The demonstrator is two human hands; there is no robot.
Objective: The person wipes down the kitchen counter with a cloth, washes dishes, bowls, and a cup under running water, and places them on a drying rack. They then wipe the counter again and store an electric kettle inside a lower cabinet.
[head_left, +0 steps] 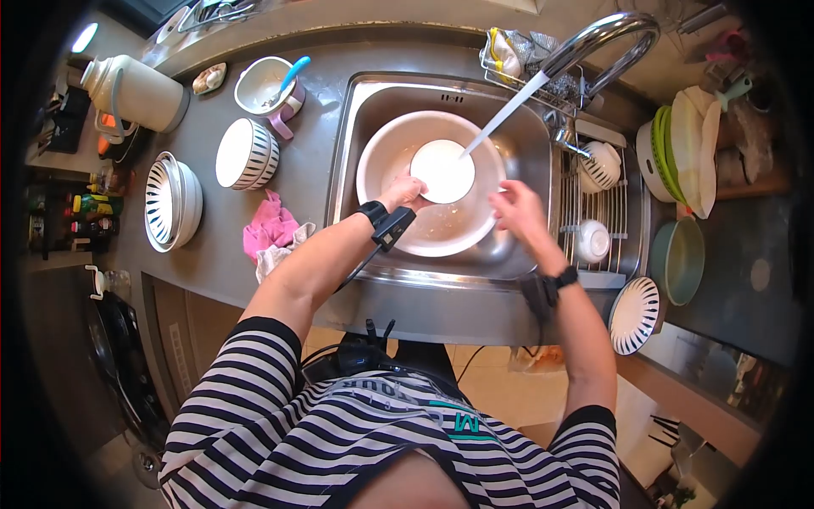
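Right in the pale basin [383,165] in the sink [509,260], the left hand [404,192] is pinching a white bowl [443,174] by its edge at roughly 8 o'clock, with tap water [500,120] pouring in from 1. Right hand's [519,210] around 4 o'clock on the basin, fingers loosely spread, can't tell if they're touching the rim.

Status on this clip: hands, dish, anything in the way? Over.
Left hand: grip on white dish. Right hand: holding nothing, near basin rim. Dish over basin, tap running onto it. Nothing visibly in the way.
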